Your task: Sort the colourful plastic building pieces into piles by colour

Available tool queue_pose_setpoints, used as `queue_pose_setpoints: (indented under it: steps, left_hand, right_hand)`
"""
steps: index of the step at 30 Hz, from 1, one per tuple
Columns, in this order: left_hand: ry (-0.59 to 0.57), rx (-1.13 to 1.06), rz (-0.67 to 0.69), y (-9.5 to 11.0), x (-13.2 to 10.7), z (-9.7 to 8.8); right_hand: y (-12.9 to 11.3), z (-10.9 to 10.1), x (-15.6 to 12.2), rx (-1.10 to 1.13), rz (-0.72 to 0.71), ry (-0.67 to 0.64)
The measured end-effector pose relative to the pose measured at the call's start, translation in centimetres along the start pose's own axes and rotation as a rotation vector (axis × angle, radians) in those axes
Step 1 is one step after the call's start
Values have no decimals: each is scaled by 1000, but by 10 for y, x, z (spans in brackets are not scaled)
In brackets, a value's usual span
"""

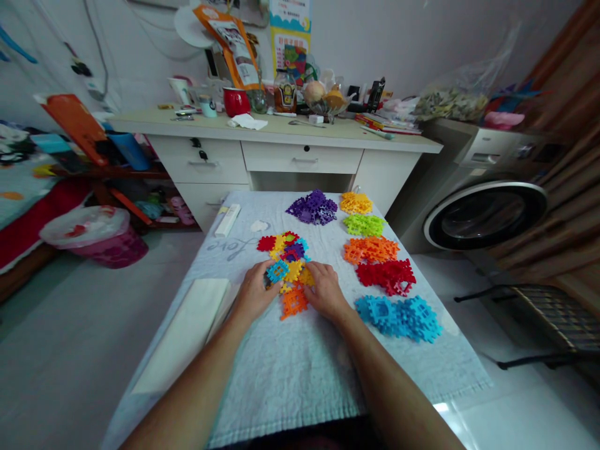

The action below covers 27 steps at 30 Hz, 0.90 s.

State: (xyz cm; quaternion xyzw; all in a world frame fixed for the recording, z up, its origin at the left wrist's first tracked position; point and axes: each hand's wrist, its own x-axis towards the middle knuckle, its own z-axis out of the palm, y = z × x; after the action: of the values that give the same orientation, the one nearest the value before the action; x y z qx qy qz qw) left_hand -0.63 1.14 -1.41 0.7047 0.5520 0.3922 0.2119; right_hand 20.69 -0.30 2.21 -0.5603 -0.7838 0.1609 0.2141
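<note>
Light blue cloth (281, 387) is spread over the counter (445, 369), and near its middle, somewhat towards the far edge, a patchwork of plastic interlocking pieces (294, 252) is laid out in red, yellow, purple and blue. An orange latticed square (295, 302) is placed at the end facing the near edge; whether it is locked to the yellow beside it cannot be told.

The patchwork is flanked by both hands. By the left hand (254, 289), partly closed, a blue latticed square (277, 270) is held at the thumb and fingertips, tilted above the other pieces. The right hand (325, 289) is half open with bent fingers, and a yellow piece (307, 277) is touched by its fingertips; whether it is gripped cannot be told.

Along the right edge, loose pieces are sorted by colour: a blue pile (398, 317) is set nearest the near edge, followed by a red pile (387, 276), an orange pile (371, 249), a lime-green pile (364, 224) and, by the far right corner, a yellow pile (356, 202). A purple pile (313, 207) is heaped close to the far edge. By the far left corner a narrow white box (227, 220) is laid, and along the left edge a long cream-coloured slab (187, 331) is rested.
</note>
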Motion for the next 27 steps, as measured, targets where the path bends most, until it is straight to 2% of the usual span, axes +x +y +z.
queue_pose_setpoints:
  steps: [12, 17, 22, 27]
  left_hand:
    - [10, 82, 9, 3, 1, 0]
    - [-3, 86, 2, 9, 2, 0]
    - [-11, 78, -2, 15, 5, -1]
    - [1, 55, -9, 20, 7, 0]
  right_hand:
    - [9, 3, 5, 108, 25, 110]
    - [10, 2, 7, 125, 111, 146]
    - [9, 1, 9, 112, 264, 139]
    - [6, -3, 9, 178, 318, 179]
